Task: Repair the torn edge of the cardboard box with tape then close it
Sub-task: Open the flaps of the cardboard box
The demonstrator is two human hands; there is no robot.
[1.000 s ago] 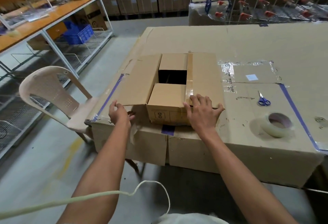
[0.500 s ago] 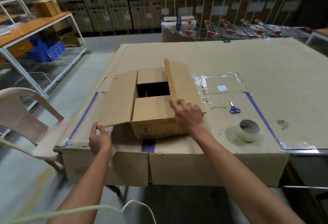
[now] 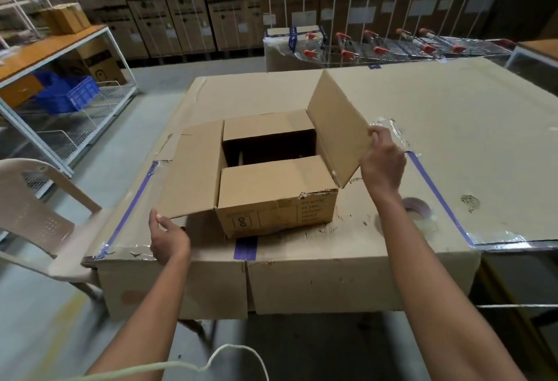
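Cardboard box [image 3: 276,196] at near table [image 3: 453,115] edge, between hands. Right hand [image 3: 382,163] grip pinching raised right flap [image 3: 338,133] at outer edge. Left hand [image 3: 169,237] grip half spread under left flap [image 3: 193,169] corner. Torn edge [image 3: 318,193] left of right grip, running left-right; right hand nearer. Tape roll [image 3: 418,214] just beside right wrist.

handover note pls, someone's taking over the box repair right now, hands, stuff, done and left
Right hand: fingers pinch the outer edge of the box's right flap, holding it raised and open.
Left hand: at the near corner of the left flap, which lies spread outward; a firm grip is unclear.
Cardboard box: near the table's front edge, the two short flaps folded in, a gap open between them.
Torn edge: near top rim, right side, ragged, no tape on it visible.
Tape roll: on the table right of the box, partly behind the right forearm.
Done: nothing visible yet. Left: tape the tear, close the box.
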